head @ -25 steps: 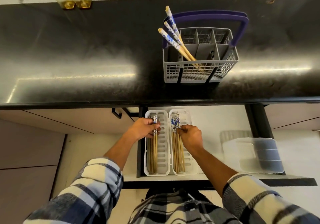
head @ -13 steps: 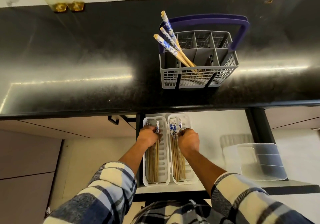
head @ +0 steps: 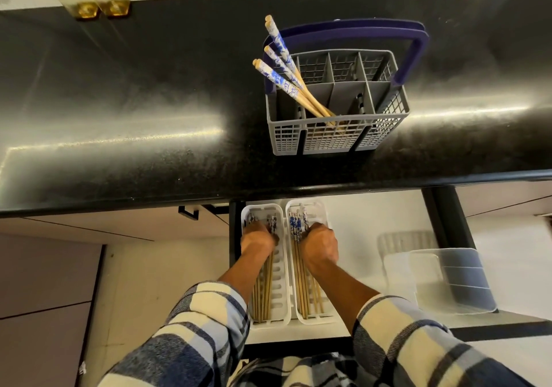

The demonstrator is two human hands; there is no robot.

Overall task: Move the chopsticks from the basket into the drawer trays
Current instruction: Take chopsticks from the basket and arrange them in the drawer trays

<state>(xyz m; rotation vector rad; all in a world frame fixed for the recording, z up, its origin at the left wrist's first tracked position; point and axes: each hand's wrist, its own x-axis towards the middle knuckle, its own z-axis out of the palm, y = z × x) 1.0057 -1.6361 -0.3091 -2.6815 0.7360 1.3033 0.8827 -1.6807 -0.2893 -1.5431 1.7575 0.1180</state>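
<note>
Grey basket (head: 337, 135) with a blue handle (head: 412, 54) stands on the black table (head: 119, 111), upper right of centre in the frame. Several chopsticks (head: 286, 78) remain in its front compartments, leaning toward the upper left; blue-and-white patterned ends up, plain wooden tips down inside the basket. Exact count not clear.

Below the table edge, at lower centre, an open drawer (head: 367, 225) holds two white slotted trays side by side. Left tray (head: 282, 285): chopsticks (head: 264, 294) lie along the tray's length, long axis running from top to bottom of the frame, patterned ends toward the table edge. Right tray (head: 324, 213): further chopsticks (head: 301, 285) lie the same way, patterned ends likewise at the far end.

Left hand (head: 258, 237) is down in the left tray, fingers curled over the patterned ends of the chopsticks there; whether it grips them or merely presses on them cannot be told. Right hand (head: 319, 246) is in the right tray, fingers curled and closed round a chopstick near its patterned end.

Clear plastic container (head: 448, 282) sits in the drawer at lower right, well apart from the trays. Both forearms wear plaid sleeves (head: 203, 336).

No brand, label or legible writing found on any item.
</note>
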